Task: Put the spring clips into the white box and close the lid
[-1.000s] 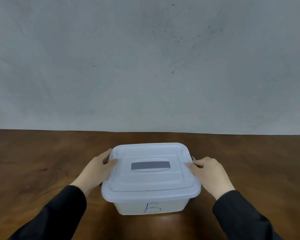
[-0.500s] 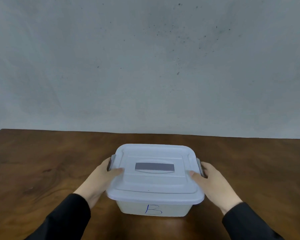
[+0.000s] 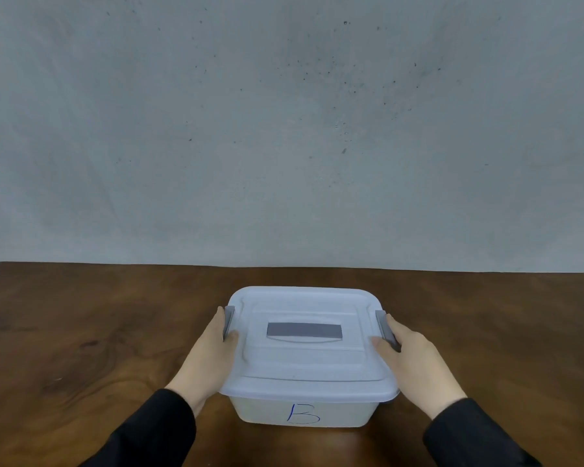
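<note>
The white box [image 3: 302, 414] stands on the table in front of me, a blue letter B on its front wall. Its lid [image 3: 304, 358] lies flat on top, with a grey handle [image 3: 304, 330] in the middle. My left hand [image 3: 209, 355] grips the grey latch [image 3: 228, 321] on the left side, thumb on the lid. My right hand [image 3: 415, 358] grips the grey latch [image 3: 385, 328] on the right side, thumb on the lid too. No spring clips are visible; the inside of the box is hidden.
The brown wooden table [image 3: 81, 332] stretches to both sides and ends at a grey wall [image 3: 284, 129] behind the box. Black sleeves cover both forearms.
Both hands have slid from the lid's edges onto the side latches, and the grey latches now stand up against the lid's sides. The view shifted slightly.
</note>
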`<action>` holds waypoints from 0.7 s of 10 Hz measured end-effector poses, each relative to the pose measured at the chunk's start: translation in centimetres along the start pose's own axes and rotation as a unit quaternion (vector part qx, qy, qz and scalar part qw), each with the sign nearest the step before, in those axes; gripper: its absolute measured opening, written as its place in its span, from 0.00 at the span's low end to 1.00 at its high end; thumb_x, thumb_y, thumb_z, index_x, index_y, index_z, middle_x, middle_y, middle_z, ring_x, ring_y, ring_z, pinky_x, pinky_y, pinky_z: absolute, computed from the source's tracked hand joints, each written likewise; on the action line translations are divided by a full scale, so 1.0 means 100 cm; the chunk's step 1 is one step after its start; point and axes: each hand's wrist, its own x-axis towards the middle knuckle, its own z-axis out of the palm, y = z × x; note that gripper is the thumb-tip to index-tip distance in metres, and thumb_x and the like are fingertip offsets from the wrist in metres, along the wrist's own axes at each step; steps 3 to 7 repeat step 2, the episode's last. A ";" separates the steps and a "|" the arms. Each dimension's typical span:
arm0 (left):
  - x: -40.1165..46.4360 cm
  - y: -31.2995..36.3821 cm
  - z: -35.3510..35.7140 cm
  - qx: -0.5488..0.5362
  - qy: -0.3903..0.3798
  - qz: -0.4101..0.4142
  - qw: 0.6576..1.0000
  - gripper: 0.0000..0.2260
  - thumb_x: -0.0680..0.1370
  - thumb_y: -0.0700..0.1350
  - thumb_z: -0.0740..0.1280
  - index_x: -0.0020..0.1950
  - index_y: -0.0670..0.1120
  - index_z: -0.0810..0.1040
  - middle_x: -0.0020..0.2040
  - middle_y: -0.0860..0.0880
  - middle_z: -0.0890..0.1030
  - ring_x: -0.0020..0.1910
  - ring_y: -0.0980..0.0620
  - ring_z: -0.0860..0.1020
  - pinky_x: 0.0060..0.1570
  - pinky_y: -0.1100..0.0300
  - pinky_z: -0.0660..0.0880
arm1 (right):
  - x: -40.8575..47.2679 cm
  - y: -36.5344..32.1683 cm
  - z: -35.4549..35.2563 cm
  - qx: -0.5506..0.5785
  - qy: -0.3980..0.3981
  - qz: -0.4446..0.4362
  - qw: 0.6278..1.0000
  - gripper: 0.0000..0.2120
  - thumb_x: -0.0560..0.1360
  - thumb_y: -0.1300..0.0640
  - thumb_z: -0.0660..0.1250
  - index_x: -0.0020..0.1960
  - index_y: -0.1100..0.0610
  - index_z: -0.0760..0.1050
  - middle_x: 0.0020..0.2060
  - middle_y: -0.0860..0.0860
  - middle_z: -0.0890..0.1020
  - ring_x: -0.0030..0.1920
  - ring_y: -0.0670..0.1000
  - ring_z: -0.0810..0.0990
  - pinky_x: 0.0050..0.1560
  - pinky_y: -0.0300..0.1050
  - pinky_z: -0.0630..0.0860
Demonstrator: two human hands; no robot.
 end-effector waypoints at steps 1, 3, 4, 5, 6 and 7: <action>-0.004 0.003 -0.001 -0.031 -0.010 -0.005 0.999 0.29 0.87 0.47 0.57 0.86 0.50 0.48 0.80 0.49 0.66 0.72 0.46 0.73 0.64 0.56 0.74 | 0.000 0.001 0.000 0.013 -0.011 0.004 1.000 0.29 0.81 0.46 0.62 0.79 0.48 0.58 0.60 0.45 0.80 0.53 0.45 0.80 0.52 0.42 0.81; -0.011 0.003 -0.008 -0.134 -0.003 -0.047 0.990 0.31 0.85 0.58 0.58 0.85 0.57 0.48 0.80 0.53 0.67 0.72 0.49 0.72 0.69 0.51 0.71 | -0.004 -0.001 -0.006 0.071 0.044 -0.004 0.996 0.29 0.80 0.44 0.62 0.79 0.46 0.58 0.66 0.42 0.76 0.56 0.44 0.78 0.60 0.42 0.75; -0.011 0.003 -0.008 -0.134 -0.003 -0.047 0.990 0.31 0.85 0.58 0.58 0.85 0.57 0.48 0.80 0.53 0.67 0.72 0.49 0.72 0.69 0.51 0.71 | -0.004 -0.001 -0.006 0.071 0.044 -0.004 0.996 0.29 0.80 0.44 0.62 0.79 0.46 0.58 0.66 0.42 0.76 0.56 0.44 0.78 0.60 0.42 0.75; -0.011 0.003 -0.008 -0.134 -0.003 -0.047 0.990 0.31 0.85 0.58 0.58 0.85 0.57 0.48 0.80 0.53 0.67 0.72 0.49 0.72 0.69 0.51 0.71 | -0.004 -0.001 -0.006 0.071 0.044 -0.004 0.996 0.29 0.80 0.44 0.62 0.79 0.46 0.58 0.66 0.42 0.76 0.56 0.44 0.78 0.60 0.42 0.75; -0.011 0.003 -0.008 -0.134 -0.003 -0.047 0.990 0.31 0.85 0.58 0.58 0.85 0.57 0.48 0.80 0.53 0.67 0.72 0.49 0.72 0.69 0.51 0.71 | -0.004 -0.001 -0.006 0.071 0.044 -0.004 0.996 0.29 0.80 0.44 0.62 0.79 0.46 0.58 0.66 0.42 0.76 0.56 0.44 0.78 0.60 0.42 0.75; -0.011 0.003 -0.008 -0.134 -0.003 -0.047 0.990 0.31 0.85 0.58 0.58 0.85 0.57 0.48 0.80 0.53 0.67 0.72 0.49 0.72 0.69 0.51 0.71 | -0.004 -0.001 -0.006 0.071 0.044 -0.004 0.996 0.29 0.80 0.44 0.62 0.79 0.46 0.58 0.66 0.42 0.76 0.56 0.44 0.78 0.60 0.42 0.75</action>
